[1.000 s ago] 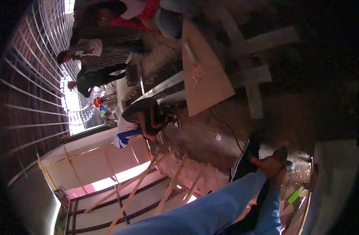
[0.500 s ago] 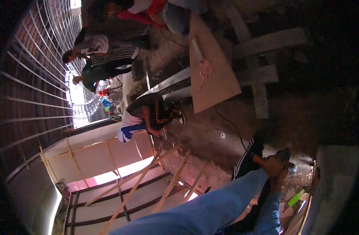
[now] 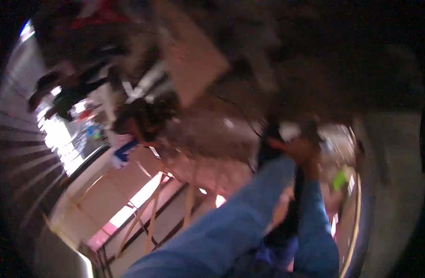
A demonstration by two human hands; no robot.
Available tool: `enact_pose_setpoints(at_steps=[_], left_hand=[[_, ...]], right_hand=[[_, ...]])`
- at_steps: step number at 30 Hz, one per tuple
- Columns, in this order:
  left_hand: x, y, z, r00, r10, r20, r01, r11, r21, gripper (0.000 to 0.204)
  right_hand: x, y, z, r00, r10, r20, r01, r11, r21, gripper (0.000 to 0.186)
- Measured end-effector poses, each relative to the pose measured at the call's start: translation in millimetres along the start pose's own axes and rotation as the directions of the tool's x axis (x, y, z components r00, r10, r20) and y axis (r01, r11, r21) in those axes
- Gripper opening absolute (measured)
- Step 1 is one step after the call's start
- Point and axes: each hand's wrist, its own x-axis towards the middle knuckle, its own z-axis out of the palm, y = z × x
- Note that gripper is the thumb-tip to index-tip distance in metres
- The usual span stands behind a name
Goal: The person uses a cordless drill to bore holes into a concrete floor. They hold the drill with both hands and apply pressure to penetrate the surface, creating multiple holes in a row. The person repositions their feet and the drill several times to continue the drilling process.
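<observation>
Motion blur smears the whole view. Both my arms, in blue sleeves, reach up from the lower edge to the right of the middle. My left hand (image 3: pixel 292 149) and my right hand (image 3: pixel 311 163) are close together, overlapping. They seem closed around a dark thing (image 3: pixel 310 131) whose kind I cannot make out; the fingers are blurred. Beside it lies a pale, shiny patch of ground (image 3: pixel 335 137). A bright green object (image 3: pixel 339 180) lies just right of my right sleeve. My dark trouser leg (image 3: pixel 269 143) shows left of my hands.
A brown board (image 3: pixel 194 65) lies at the upper middle, a dark cable (image 3: pixel 235 104) near it. A crouching person (image 3: pixel 133 123) is at the left, with other people farther off. Wooden props (image 3: pixel 190 204) lean below. A grey slab (image 3: pixel 393 185) stands at the right.
The whole view has swung, so the board, the people and my hands appear farther left and higher in the picture. My hands stay together at the dark thing.
</observation>
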Motion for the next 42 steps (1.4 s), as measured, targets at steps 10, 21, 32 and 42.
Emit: enact_pose_setpoints(at_steps=[10,21,32,42], left_hand=[[0,-24,-61,0.947,0.318,0.046,-0.317,0.948,-0.018,0.039],[-5,-23,-53,0.936,0.35,-0.045,-0.352,0.935,-0.037,0.047],[-5,-18,-64,0.95,0.309,0.052,-0.309,0.951,-0.008,0.055],[0,-16,-68,0.952,0.305,0.026,-0.301,0.948,-0.098,0.054]], right_hand=[[22,7,-11,0.989,-0.007,-0.151,-0.015,0.989,-0.146,0.043],[-2,-13,-11,0.984,-0.063,-0.168,-0.027,0.872,-0.488,0.036],[24,15,-29,0.984,0.044,-0.173,-0.057,0.996,-0.067,0.033],[32,12,-29,0.97,0.078,-0.23,-0.139,0.955,-0.262,0.038]])
